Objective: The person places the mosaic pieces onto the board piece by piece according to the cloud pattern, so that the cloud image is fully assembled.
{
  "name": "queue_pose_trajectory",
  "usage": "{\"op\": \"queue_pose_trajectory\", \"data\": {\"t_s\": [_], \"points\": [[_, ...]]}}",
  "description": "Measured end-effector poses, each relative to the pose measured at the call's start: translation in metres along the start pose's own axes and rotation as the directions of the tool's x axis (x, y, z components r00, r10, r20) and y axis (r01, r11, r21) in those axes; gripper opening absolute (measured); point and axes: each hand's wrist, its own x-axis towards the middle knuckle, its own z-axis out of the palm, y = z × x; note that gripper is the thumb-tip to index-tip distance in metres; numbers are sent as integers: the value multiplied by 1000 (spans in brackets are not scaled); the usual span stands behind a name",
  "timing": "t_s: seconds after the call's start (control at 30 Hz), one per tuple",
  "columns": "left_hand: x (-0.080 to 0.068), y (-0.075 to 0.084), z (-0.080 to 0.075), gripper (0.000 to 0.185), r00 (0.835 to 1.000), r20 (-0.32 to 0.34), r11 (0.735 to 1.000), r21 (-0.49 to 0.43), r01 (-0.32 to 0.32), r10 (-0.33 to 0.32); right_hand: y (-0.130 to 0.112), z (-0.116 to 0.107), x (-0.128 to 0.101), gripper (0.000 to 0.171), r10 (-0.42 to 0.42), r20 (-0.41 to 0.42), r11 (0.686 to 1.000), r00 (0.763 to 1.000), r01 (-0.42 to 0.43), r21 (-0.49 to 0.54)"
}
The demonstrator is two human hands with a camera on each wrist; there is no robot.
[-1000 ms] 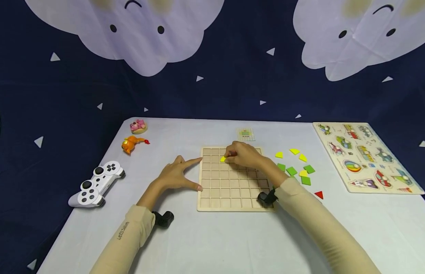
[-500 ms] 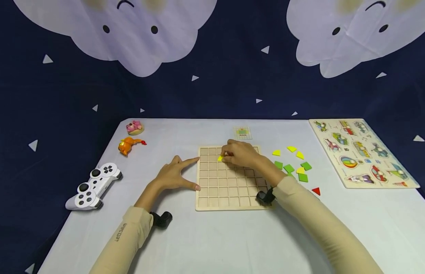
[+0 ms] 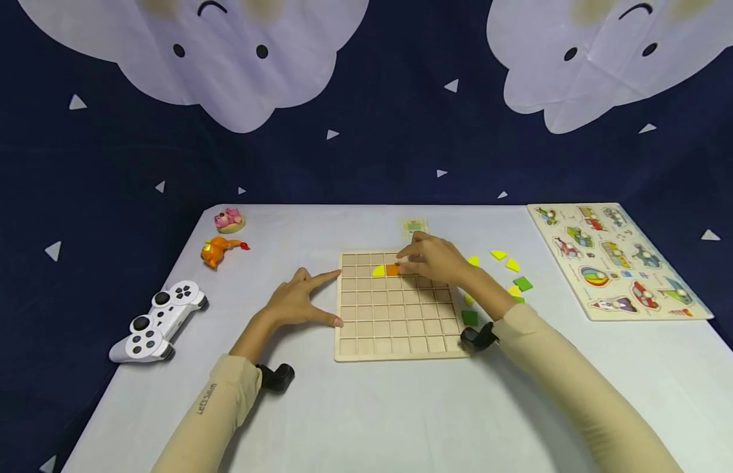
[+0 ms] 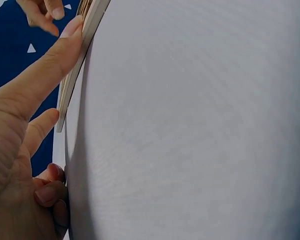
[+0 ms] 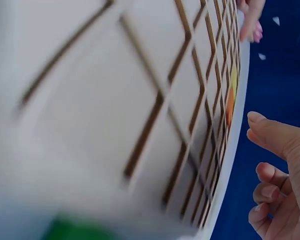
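A wooden grid board point(image 3: 396, 328) lies in the middle of the pale table. In its second row a yellow quarter-round piece point(image 3: 378, 270) sits next to an orange square point(image 3: 393, 269). My right hand point(image 3: 409, 263) hovers just right of the orange square, fingers loosely curled and holding nothing; the right wrist view shows the hand point(image 5: 275, 165) off the board point(image 5: 140, 100), beside the orange square point(image 5: 230, 107). My left hand point(image 3: 331, 297) lies flat on the table with index finger and thumb spread against the board's left edge point(image 4: 85, 40).
Loose yellow point(image 3: 498, 254) and green point(image 3: 523, 284) pieces lie right of the board, and a small pattern card point(image 3: 415, 226) behind it. A peg puzzle point(image 3: 615, 259) sits far right. A white game controller point(image 3: 156, 320), an orange toy point(image 3: 219, 249) and a pink toy point(image 3: 228, 219) lie left.
The yellow piece that my right hand pinched now lies in a cell, with an orange square beside it. The right hand has drawn back to the right. The left hand has not moved.
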Motion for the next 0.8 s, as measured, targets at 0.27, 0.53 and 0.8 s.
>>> {"op": "queue_pose_trajectory", "data": {"t_s": [0.27,0.53,0.8], "points": [[0,-2,-1,107,1000,-10,1000,8,-28,28,40,-22,-34,31,182,-21,982,983,-182,-38],[-1,-2,-3,107,1000,-6,1000,10,-17,17,67,-34,-63,33,266,-33,962,963,-268,-52],[0,-2,-1,107,1000,-3,1000,13,-17,17,82,-41,-77,34,312,-27,946,950,-313,-80]]}}
